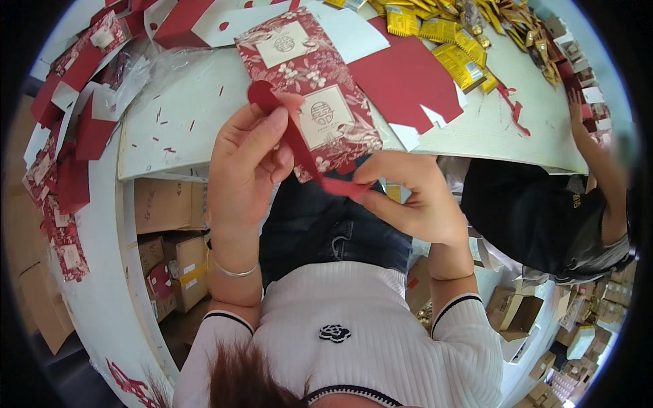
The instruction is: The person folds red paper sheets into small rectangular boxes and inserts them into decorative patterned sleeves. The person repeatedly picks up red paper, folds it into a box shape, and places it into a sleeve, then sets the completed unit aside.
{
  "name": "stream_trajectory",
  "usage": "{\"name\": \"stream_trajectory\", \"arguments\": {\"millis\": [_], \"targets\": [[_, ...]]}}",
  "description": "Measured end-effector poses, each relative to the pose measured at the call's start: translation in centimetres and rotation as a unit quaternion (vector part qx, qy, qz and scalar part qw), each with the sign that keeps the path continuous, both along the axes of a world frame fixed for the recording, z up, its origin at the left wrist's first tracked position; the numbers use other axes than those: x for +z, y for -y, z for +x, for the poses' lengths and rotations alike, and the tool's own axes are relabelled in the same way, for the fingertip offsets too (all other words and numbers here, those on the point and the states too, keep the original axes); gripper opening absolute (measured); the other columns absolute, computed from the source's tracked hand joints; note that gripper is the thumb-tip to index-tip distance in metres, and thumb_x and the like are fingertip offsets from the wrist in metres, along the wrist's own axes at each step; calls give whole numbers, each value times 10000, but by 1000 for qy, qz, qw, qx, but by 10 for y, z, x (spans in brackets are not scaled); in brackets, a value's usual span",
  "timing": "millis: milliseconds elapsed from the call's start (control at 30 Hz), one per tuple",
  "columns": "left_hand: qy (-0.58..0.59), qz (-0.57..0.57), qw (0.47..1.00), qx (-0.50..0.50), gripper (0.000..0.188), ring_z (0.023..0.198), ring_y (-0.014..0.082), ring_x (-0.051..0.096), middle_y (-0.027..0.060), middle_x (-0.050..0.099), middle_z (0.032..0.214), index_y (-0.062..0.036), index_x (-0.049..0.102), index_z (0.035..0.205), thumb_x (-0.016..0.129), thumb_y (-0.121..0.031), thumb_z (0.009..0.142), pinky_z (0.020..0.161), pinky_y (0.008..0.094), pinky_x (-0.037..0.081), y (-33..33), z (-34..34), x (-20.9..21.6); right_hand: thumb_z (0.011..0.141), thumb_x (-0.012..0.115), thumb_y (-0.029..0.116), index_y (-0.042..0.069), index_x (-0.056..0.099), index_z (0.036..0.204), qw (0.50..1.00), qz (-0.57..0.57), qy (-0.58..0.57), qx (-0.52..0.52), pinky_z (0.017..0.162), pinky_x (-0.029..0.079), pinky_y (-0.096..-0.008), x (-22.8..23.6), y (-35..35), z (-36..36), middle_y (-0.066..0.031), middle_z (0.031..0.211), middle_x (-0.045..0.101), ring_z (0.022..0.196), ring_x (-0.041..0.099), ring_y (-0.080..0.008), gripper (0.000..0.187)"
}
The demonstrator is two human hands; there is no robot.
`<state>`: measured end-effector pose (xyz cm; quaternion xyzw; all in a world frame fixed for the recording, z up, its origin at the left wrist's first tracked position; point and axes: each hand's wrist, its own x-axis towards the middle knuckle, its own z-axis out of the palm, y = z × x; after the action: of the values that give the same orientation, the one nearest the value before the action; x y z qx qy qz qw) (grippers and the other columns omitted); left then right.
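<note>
A red gift-box blank (306,85) with white floral print and two cream square panels is held up in front of me, over the table's near edge. My left hand (255,153) pinches its folded-up red side edge near a rounded tab. At the lower end, my right hand (411,190) pinches a plain red flap between thumb and fingers. The long side strip stands bent up between my hands. Beyond it, a flat red and white box blank (408,85) lies on the white table (170,136).
Yellow packets (459,64) are piled at the far right. Red and white boxes (85,112) crowd the left side, beside clear plastic wrap (129,68). Red ribbon scraps (513,112) lie on the table. A person in black (537,217) works at the right; cardboard cartons (187,265) stand below.
</note>
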<state>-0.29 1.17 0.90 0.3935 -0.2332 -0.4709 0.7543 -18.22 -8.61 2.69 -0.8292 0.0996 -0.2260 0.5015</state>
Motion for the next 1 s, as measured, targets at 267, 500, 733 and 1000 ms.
{"name": "stream_trajectory", "arguments": {"millis": [267,500,733,1000], "targets": [[156,-31,975,157,152,547,90,542,64,590,695,41,595,931,599,0,784,474,199,448,4,-28,-3,705,558,-28,64,397,625,910,227,347,-13,778,441,-341,-26,-22,8,-246,1151,449,920,516,-227,202],[133,-46,977,160,141,562,100,556,81,603,747,38,579,928,595,-2,794,495,224,481,5,-33,-4,738,612,56,2,512,843,843,304,426,127,841,447,-393,-36,-12,23,-271,1086,500,988,533,-306,155],[111,-138,972,156,115,636,127,576,127,608,840,7,552,928,568,-12,816,545,238,497,4,-29,-13,811,551,89,23,480,964,849,346,386,100,685,480,-299,-42,-13,18,-244,1022,540,748,584,-209,182],[-245,-281,921,-111,209,757,142,512,70,546,927,-75,509,1027,565,-147,838,621,239,489,-2,-20,-27,846,499,172,58,412,880,639,603,419,229,601,478,-254,-27,-12,17,-163,946,538,710,594,-187,147]]}}
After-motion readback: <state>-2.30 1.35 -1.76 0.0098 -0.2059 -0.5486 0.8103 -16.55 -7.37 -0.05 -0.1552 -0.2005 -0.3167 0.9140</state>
